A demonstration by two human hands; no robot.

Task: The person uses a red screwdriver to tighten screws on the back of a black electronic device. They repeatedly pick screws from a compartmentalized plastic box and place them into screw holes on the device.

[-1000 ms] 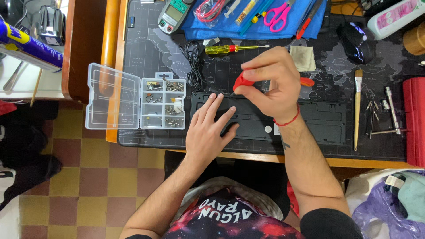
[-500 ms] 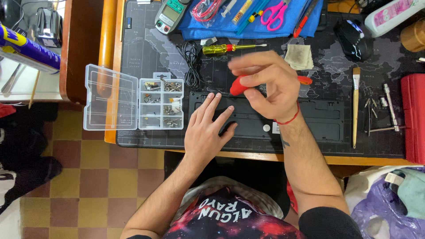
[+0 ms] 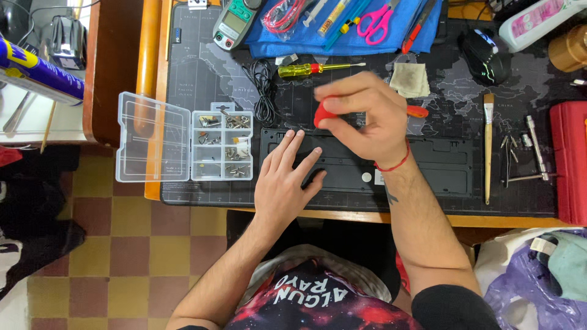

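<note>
Head view: black desk mat [image 3: 202, 79], checkered floor [image 3: 122, 244]; right hand [image 3: 367, 122] fingers clamped on red tool [image 3: 322, 113]; left hand [image 3: 284, 180] fingers spread flat.

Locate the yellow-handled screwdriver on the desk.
In the head view, the yellow-handled screwdriver lies on the black mat, just below the blue cloth, right of the coiled black cable.

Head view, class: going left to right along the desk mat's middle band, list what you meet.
Clear lid → parts box → left hand → right hand holding red tool → brush → red case.
</note>
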